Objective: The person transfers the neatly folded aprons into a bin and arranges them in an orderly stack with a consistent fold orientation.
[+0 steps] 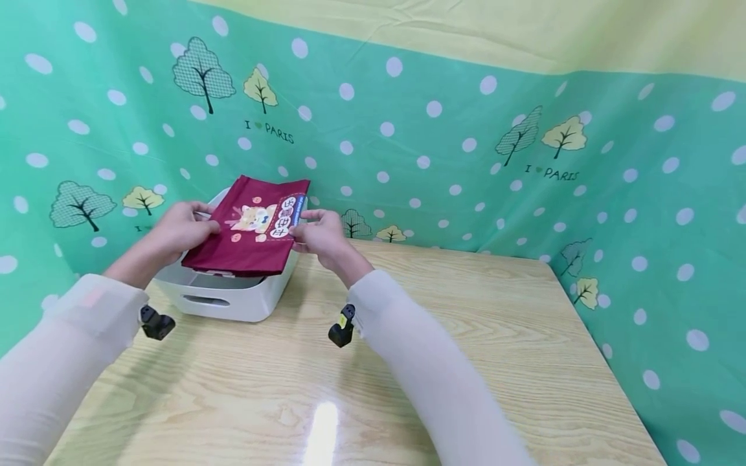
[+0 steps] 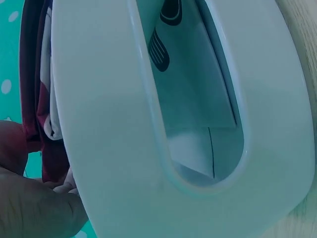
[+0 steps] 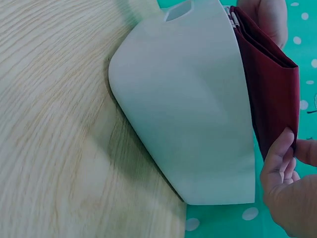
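Observation:
A folded dark red cloth (image 1: 247, 249) with a cartoon dog print and white lettering lies over the top of a white plastic basket (image 1: 256, 303), covering much of its opening. My left hand (image 1: 183, 226) grips the cloth's left edge, thumb on top. At the right edge, beside the lettering, my right hand (image 1: 323, 236) pinches the cloth between thumb and fingers. The right wrist view shows the cloth's folded layers (image 3: 272, 84) at the basket's rim. White fabric (image 2: 47, 99) shows beneath the red in the left wrist view.
Through the basket's handle slot, a pale item with black markings (image 2: 193, 89) is visible inside. The basket stands on a wood-grain table (image 1: 466, 336) near its back left. A green dotted curtain (image 1: 396, 155) hangs close behind and along both sides.

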Demonstrator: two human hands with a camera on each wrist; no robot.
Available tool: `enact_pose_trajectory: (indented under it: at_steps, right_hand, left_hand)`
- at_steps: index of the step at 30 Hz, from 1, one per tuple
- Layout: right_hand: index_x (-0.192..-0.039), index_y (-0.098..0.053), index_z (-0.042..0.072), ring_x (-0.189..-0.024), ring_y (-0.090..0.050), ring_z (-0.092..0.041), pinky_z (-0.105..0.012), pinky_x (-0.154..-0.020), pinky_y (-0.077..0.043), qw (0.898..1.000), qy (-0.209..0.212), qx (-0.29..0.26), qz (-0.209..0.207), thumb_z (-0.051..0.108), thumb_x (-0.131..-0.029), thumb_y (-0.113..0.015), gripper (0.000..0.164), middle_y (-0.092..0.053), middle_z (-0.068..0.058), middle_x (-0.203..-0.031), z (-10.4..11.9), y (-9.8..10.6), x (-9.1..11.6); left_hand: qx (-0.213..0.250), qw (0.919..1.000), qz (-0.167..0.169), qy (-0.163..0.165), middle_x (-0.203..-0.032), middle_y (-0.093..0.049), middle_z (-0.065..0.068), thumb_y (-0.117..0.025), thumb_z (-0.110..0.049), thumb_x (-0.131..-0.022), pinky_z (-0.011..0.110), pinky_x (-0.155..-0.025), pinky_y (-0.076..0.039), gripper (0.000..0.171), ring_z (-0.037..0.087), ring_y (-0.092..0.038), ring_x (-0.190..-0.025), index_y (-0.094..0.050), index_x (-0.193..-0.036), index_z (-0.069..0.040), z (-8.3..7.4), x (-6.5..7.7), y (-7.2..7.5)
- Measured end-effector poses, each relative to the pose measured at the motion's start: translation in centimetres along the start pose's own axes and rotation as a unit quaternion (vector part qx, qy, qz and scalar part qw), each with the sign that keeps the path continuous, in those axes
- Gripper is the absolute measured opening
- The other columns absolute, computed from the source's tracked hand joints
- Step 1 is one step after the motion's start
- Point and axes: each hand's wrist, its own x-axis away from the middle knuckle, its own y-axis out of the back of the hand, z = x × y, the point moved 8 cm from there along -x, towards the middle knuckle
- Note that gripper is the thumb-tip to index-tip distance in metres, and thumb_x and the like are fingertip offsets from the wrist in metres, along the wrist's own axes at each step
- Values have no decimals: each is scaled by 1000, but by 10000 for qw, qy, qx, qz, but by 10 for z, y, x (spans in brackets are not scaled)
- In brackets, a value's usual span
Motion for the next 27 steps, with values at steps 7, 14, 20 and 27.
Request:
enact_pose_trajectory:
  at_steps: [7, 14, 20, 27]
  right_hand:
    - [-128, -59, 2, -74, -70, -20, -31, -68, -62, 9998, 16, -67, -196, -13, -90, -66, 42, -69, -14, -92, -6, -4, -5]
    - [-130, -60, 2, -74, -70, -20, -30, -68, -62, 9994, 32, -43, -333, -13, -90, -66, 44, -69, -15, -94, -9, -8, -4]
    - [-132, -59, 0, -76, -71, -21, -30, -68, -62, 9993, 82, 225, -293, -8, -92, -68, 42, -69, -14, -94, -8, -11, -4]
    - [-135, -58, -5, -89, -69, -19, -25, -69, -60, 9863, 104, 1584, -456, 5, -97, -69, 40, -67, -9, -99, -9, 0, 0]
  left_hand:
    - [-44, 10000, -62, 34, -113, -59, 26, -58, -11, -100, 27, -61, -55, 47, 13, -62, -75, -42, -137, 13, 3, -2, 4]
    - [-184, 9998, -52, -20, -113, -59, 25, -58, -10, -100, 26, -62, -54, 44, 13, -61, -77, -44, -135, 13, 6, -3, 7]
    - [-513, 9986, -120, -51, -115, -59, 30, -57, -11, -101, 30, -61, -55, 44, 22, -64, -79, -45, -136, 13, 5, -2, 9]
    - [-1539, 9879, -46, -174, -124, -56, 40, -61, -14, -99, 53, -82, -57, 53, 51, -60, -107, -45, -138, 17, 2, 1, 1]
